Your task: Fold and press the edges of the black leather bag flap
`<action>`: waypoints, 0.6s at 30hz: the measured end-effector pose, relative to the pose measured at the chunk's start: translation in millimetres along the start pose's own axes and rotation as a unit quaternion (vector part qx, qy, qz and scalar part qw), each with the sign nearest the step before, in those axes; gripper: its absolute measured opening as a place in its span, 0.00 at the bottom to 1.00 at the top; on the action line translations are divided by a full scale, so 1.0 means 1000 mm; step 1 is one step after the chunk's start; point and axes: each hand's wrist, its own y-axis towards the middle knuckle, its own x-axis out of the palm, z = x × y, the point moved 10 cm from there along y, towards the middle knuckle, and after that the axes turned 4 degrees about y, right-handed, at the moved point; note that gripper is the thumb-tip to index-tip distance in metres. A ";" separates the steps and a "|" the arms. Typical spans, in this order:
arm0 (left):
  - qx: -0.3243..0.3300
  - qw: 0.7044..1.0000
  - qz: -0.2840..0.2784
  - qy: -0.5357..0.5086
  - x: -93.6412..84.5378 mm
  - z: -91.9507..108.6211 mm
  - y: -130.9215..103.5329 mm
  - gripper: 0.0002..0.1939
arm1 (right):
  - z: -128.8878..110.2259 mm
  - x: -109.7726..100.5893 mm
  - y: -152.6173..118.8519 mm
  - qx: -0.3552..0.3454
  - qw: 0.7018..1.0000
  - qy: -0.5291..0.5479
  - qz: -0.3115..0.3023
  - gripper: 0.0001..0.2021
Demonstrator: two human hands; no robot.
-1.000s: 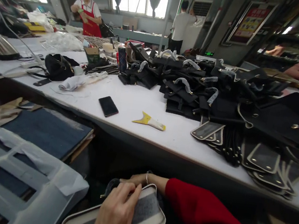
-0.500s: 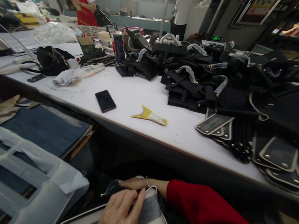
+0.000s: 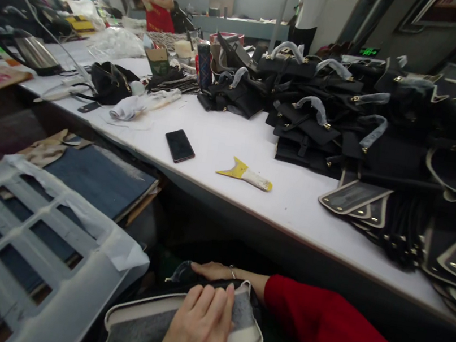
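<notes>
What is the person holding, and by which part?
A grey panel with a pale border: left hand flat on top, right hand at its far edge.

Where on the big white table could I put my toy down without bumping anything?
The table is bare between the phone and the yellow scraper, and along the front edge past the scraper toward the flat grey panels. It is crowded at the back and right, where black bags pile up.
</notes>
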 end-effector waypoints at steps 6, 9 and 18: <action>-0.082 0.993 0.012 -0.085 -0.008 -0.013 -0.003 0.22 | -0.068 -0.053 -0.036 -0.066 0.994 -0.058 0.070 0.22; -0.108 0.977 -0.042 -0.178 -0.007 -0.021 -0.008 0.20 | -0.099 -0.053 -0.058 -0.087 0.993 -0.051 0.067 0.27; -0.223 0.939 0.062 -0.255 -0.037 -0.086 -0.055 0.18 | -0.135 0.000 -0.081 -0.096 0.976 -0.192 0.023 0.26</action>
